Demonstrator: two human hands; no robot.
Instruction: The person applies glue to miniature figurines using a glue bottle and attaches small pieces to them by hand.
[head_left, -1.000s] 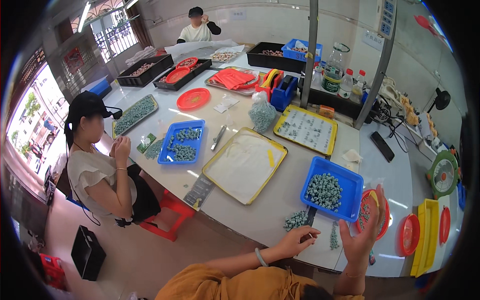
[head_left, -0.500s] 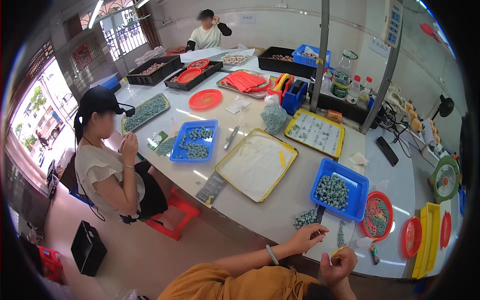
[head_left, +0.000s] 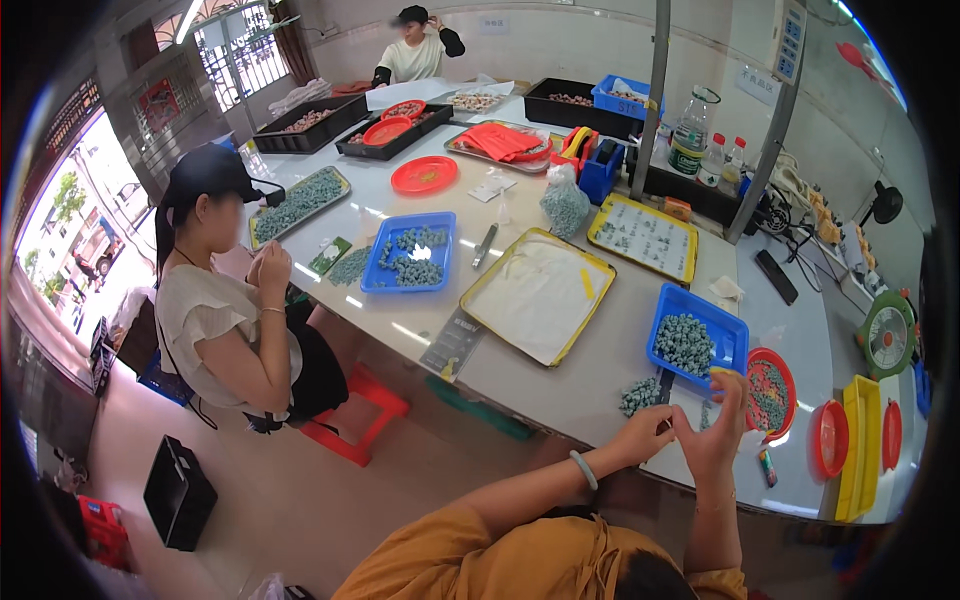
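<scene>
I am bringing my left hand [head_left: 648, 432] and right hand [head_left: 715, 425] together at the bench [head_left: 560, 375] edge, fingertips seemingly pinching one small green piece from the loose pile [head_left: 640, 396] lying handily beside the blue tray [head_left: 698, 338].

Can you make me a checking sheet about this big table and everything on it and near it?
Surface: long pale glossy table, crowded.
Job's things: small heap of grey-green pieces by the hands; blue plastic tray of the same pieces.
Clutter: yellow-rimmed white tray, round red plastic dish, clear bag of pieces.
Grip: left hand and right hand meet at the table edge; anything pinched is too small to tell.
Cables: dark cords at the far right.
Surroundings: seated person in black cap; red stool.
</scene>
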